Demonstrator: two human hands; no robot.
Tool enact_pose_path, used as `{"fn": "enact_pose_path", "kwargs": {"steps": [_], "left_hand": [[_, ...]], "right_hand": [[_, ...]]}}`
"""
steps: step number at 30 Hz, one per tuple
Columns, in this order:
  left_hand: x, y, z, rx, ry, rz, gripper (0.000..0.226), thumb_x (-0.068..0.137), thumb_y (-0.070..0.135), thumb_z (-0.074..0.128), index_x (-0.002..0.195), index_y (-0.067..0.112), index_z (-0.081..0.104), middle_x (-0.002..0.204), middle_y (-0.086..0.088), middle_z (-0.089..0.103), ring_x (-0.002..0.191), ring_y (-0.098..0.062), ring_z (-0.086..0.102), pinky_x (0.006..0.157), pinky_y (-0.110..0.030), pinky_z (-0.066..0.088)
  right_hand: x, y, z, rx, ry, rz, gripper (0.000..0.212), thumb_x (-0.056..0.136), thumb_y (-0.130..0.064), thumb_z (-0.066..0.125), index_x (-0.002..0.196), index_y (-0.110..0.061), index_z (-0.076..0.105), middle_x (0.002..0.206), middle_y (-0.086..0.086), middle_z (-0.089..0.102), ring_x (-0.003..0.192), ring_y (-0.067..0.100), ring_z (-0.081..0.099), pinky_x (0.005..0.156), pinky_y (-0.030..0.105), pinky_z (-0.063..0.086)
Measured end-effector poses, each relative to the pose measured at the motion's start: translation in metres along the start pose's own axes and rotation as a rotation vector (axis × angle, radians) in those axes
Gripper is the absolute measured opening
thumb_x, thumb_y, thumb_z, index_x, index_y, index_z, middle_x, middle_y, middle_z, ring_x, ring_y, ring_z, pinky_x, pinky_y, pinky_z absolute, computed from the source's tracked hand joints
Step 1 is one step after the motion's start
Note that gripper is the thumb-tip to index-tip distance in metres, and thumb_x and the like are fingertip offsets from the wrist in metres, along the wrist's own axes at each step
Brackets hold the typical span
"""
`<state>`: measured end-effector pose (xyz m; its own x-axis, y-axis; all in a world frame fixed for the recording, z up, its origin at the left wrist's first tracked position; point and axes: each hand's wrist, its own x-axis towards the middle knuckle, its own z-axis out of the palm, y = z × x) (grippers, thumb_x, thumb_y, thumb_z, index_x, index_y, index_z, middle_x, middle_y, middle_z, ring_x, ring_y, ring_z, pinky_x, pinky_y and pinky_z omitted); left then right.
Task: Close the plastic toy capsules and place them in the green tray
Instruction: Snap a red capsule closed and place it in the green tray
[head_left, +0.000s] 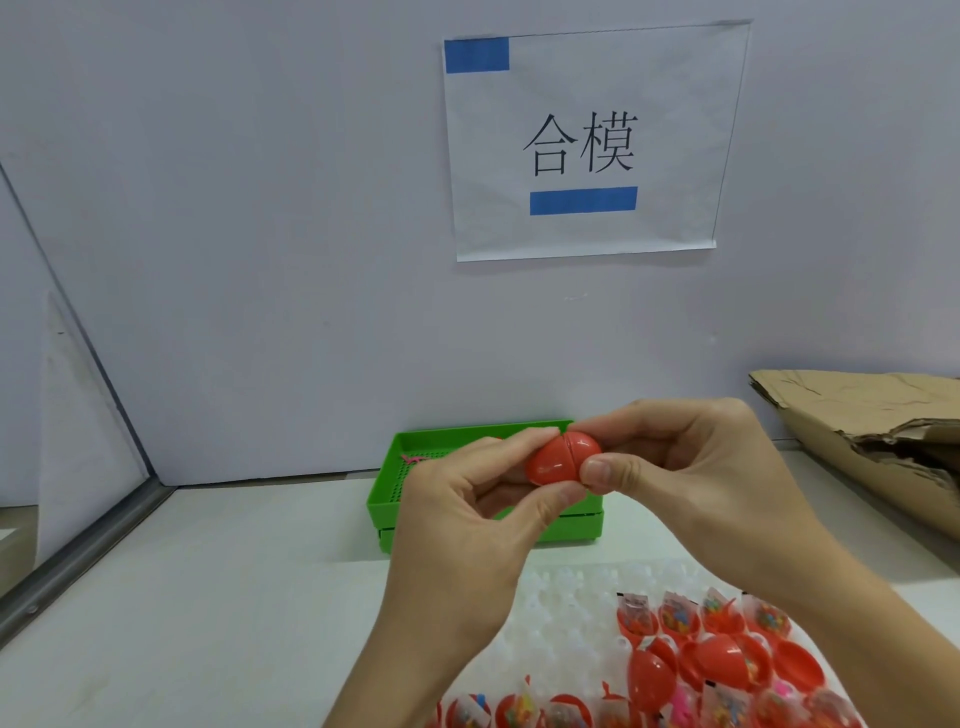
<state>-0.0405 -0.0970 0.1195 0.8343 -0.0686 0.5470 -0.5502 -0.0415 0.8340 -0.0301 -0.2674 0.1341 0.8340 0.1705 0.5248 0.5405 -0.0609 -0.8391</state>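
while pinched between both hands (571, 499), red capsule (563, 460)

White paper sign (592, 143) taped on pale wall (260, 208), two black characters printed, blue tape strips at top-left corner and below characters. Crumpled brown cardboard (872, 431) at right, on white tabletop (197, 597). Metal frame strip (78, 561) at left.

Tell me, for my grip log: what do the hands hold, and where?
A red plastic egg-shaped capsule: left hand pinches its left half, right hand its right half.
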Motion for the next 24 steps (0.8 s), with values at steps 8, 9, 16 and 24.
{"fn": "enact_pose_path", "kwargs": {"steps": [8,9,16,24], "left_hand": [[0.0003,0.0025,0.0006,-0.013,0.001,-0.009,0.032,0.064,0.024,0.078,0.095,0.03,0.076,0.088,0.004,0.077,0.083,-0.011,0.074,0.077,-0.015,0.055],[0.0003,0.0026,0.0005,-0.015,-0.001,-0.013,0.032,0.064,0.023,0.078,0.095,0.03,0.076,0.088,0.004,0.077,0.083,-0.01,0.074,0.077,-0.014,0.055],[0.001,0.0033,-0.0022,0.013,-0.018,-0.012,0.036,0.065,0.018,0.077,0.1,0.023,0.076,0.09,0.008,0.076,0.085,-0.007,0.073,0.078,-0.013,0.055],[0.0017,0.0062,-0.0035,0.148,-0.003,0.033,0.04,0.073,-0.005,0.077,0.096,0.028,0.076,0.086,0.009,0.075,0.082,-0.004,0.071,0.076,-0.01,0.052]], "right_hand": [[0.0,-0.0016,-0.0003,0.002,-0.001,-0.015,0.021,0.063,-0.019,0.077,0.084,-0.019,0.079,0.081,0.006,0.078,0.079,0.023,0.076,0.076,0.03,0.061],[0.0001,-0.0014,-0.0003,0.011,-0.003,-0.017,0.02,0.063,-0.018,0.077,0.083,-0.02,0.08,0.08,0.006,0.078,0.079,0.023,0.076,0.076,0.03,0.061],[-0.0001,-0.0008,0.0,0.011,-0.027,-0.031,0.023,0.064,-0.018,0.077,0.086,-0.026,0.08,0.081,0.001,0.079,0.08,0.018,0.076,0.075,0.024,0.06],[0.0005,0.0018,0.0028,0.024,-0.023,-0.025,0.023,0.064,-0.017,0.078,0.085,-0.027,0.079,0.079,0.002,0.078,0.076,0.016,0.076,0.072,0.021,0.059]]}}
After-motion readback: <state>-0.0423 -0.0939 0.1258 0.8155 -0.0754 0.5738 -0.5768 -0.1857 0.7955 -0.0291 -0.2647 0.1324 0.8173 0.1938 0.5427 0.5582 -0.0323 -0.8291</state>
